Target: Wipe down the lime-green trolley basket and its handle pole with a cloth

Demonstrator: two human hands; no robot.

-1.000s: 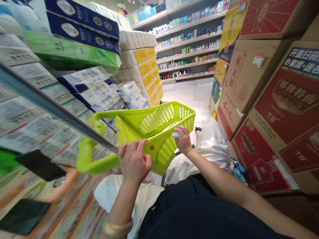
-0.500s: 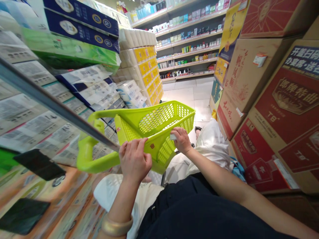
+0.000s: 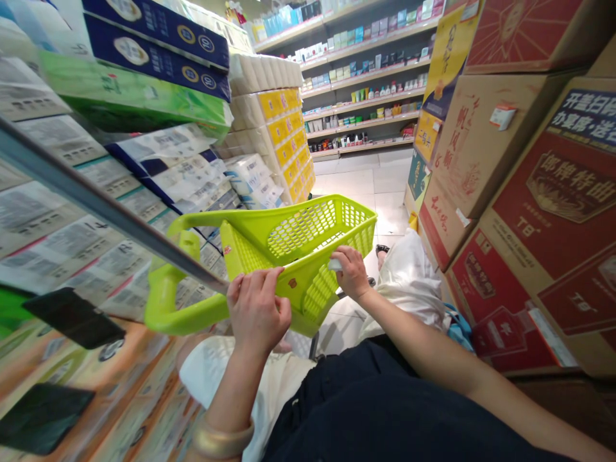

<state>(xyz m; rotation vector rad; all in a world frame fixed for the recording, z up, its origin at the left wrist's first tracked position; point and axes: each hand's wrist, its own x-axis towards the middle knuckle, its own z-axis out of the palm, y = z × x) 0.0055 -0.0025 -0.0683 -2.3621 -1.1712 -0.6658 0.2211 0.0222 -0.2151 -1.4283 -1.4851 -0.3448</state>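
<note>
A lime-green plastic shopping basket (image 3: 308,231) on a wheeled frame stands in front of me in a shop aisle, its thick green handle (image 3: 166,301) at the lower left. My left hand (image 3: 257,311) grips the basket's near rim, fingers curled over the edge. My right hand (image 3: 351,273) rests on the basket's right side, fingers closed round a small white object (image 3: 334,264) pressed against the mesh. A gold bangle (image 3: 221,439) sits on my left wrist.
Stacked tissue packs (image 3: 158,160) and toilet rolls (image 3: 274,122) fill the shelves on the left, with a metal shelf rail (image 3: 96,199) close by. Large cardboard boxes (image 3: 529,192) are piled on the right. Tiled floor (image 3: 366,186) leads to product shelves (image 3: 360,77) at the back.
My right hand has shifted slightly down and left along the basket's side with the white object. The left hand keeps its grip on the rim; the basket has barely moved.
</note>
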